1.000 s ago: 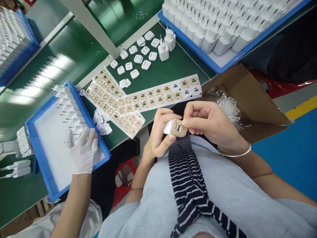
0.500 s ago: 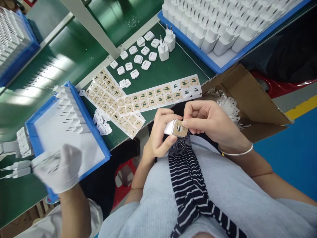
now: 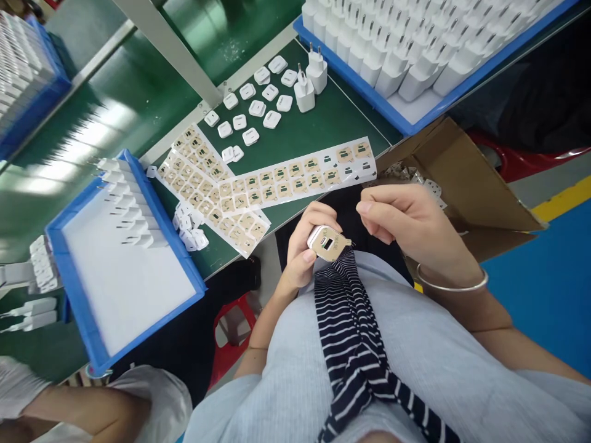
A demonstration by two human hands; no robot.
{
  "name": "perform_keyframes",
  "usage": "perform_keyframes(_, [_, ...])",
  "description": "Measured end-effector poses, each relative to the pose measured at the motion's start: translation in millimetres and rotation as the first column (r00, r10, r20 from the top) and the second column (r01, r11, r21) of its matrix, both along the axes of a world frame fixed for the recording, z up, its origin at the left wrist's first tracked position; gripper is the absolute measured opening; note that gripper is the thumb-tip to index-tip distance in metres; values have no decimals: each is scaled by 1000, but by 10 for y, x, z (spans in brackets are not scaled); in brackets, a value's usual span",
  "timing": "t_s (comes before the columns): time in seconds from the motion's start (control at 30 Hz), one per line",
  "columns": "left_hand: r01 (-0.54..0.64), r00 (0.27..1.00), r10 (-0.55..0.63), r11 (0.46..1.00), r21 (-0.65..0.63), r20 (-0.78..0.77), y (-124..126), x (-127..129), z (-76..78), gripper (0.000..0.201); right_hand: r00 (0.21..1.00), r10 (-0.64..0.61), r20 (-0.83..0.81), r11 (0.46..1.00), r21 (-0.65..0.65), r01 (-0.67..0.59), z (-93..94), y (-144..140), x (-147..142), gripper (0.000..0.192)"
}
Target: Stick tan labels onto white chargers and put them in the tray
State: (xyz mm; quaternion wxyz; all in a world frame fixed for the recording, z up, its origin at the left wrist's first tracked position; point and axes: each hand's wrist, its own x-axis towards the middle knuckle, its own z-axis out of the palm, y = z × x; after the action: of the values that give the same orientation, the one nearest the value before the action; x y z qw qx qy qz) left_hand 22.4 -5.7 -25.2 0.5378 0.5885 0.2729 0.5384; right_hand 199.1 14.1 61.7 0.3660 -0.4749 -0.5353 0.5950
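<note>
We look down on a green surface [image 3: 318, 126] that slopes away from our lap. At its far right sits a blue tray [image 3: 369, 92] packed with white chargers, prongs up; at the left a second tray [image 3: 74, 246] holds one short row along its far edge. Between them lie sticker sheets [image 3: 277, 181] of tan labels, with loose white caps [image 3: 258, 101] and two standing plugs [image 3: 310, 83] beyond. A cardboard box [image 3: 462, 178] stands at our right, and a co-worker's gloved hand [image 3: 18, 384] shows at the lower left edge.

Our left hand [image 3: 302, 252] is clenched round the charger [image 3: 329, 243], held over our lap just off the surface's near edge. Our right hand [image 3: 410, 224] hovers just beside it, grip released, fingers loosely curled and holding nothing.

The charger's port face, already covered by a tan label, points up and slightly toward us; its long axis runs back into the left palm, toward the left. To seat the label well, we judge it best to keep the left grip firm and rub the label flat from its middle outward so the cut-outs stay over the ports and no corner lifts.
</note>
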Motion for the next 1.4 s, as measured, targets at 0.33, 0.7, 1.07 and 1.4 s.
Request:
perform_keyframes(0.33, [7, 999, -7, 1000, 1, -35, 9, -42, 12, 46, 982, 64, -177, 989, -117, -86, -181, -77, -165, 35])
perform_keyframes(0.7, [24, 1000, -25, 994, -108, -4, 22, -44, 37, 43, 895, -142, 423, 843, 525, -114, -327, -136, -291, 31])
perform_keyframes(1.07, [-203, 978, 170, 902, -382, -119, 188, -74, -48, 30, 905, 48, 422, 901, 374, -222, -484, -41, -173, 38])
perform_keyframes(1.4, [-87, 892, -119, 902, -423, -437, 1057, -182, 441, 24, 756, -573, 316, 782, 485, 390, -951, 619, 452, 16])
